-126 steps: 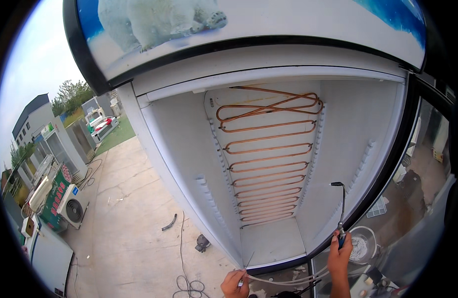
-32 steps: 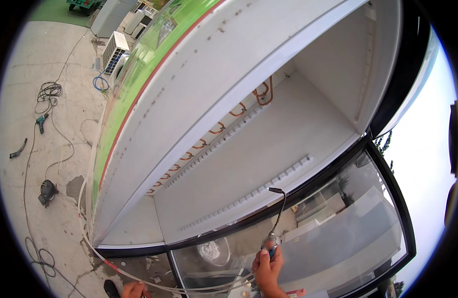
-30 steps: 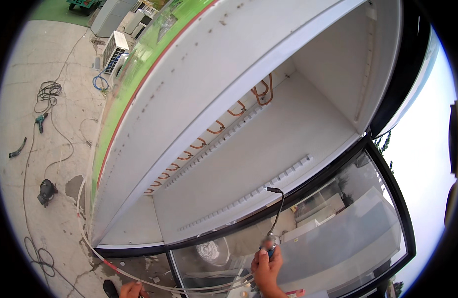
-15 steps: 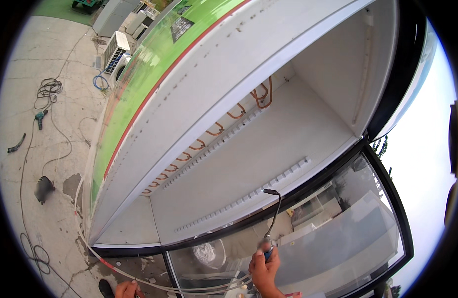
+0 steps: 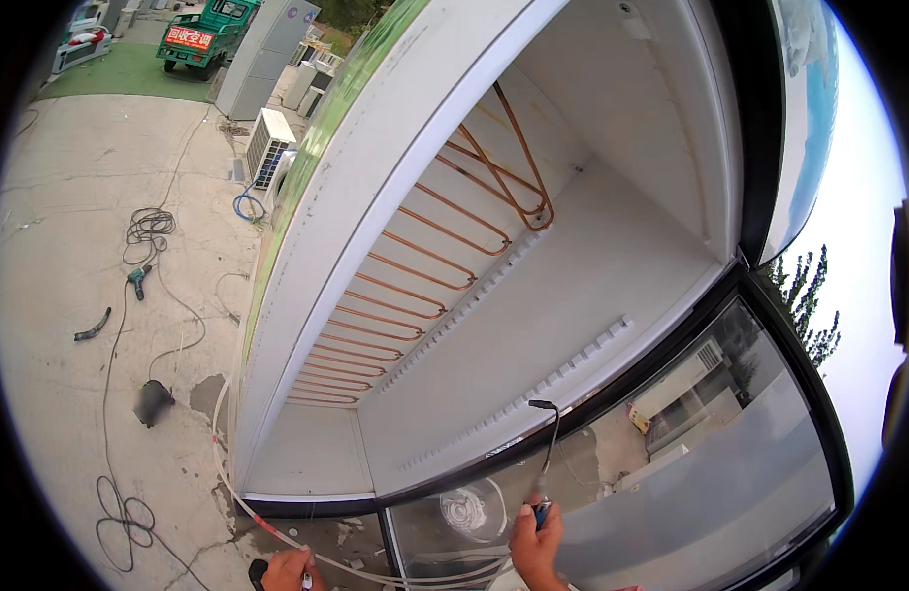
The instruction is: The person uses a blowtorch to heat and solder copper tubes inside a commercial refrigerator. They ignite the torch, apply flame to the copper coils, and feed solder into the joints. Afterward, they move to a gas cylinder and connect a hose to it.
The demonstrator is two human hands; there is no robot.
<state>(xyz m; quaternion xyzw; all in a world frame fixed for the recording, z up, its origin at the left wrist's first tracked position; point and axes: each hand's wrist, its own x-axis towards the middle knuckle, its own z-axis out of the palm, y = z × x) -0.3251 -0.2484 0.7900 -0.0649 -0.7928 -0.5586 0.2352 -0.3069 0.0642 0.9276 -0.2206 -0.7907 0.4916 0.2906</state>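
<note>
My right hand (image 5: 536, 547), at the lower middle, is closed round the blue-knobbed handle of a gas torch (image 5: 543, 510). The thin metal neck rises and hooks left to a dark tip; no flame shows. My left hand (image 5: 290, 569), low in the view, has its fingers curled round a small shiny object, mostly hidden. Behind the torch tip lies a large white display fridge cabinet (image 5: 573, 266) with its inside exposed. Bent copper tubes (image 5: 415, 261) run in rows along one inner wall, apart from the torch. Pale hoses (image 5: 219, 433) pass by my left hand toward my right.
A black-framed glass door (image 5: 711, 463) hangs open at lower right. On the concrete at left lie a coiled cable (image 5: 151, 225), a green power drill (image 5: 138, 281) and a dark round item (image 5: 153, 403). Farther off stand an outdoor air-conditioner unit (image 5: 270, 148) and a green truck (image 5: 203, 39).
My view has shifted, so the scene sits farther right and more of the copper tubes shows. Both hands keep their grips; the torch remains upright in front of the cabinet.
</note>
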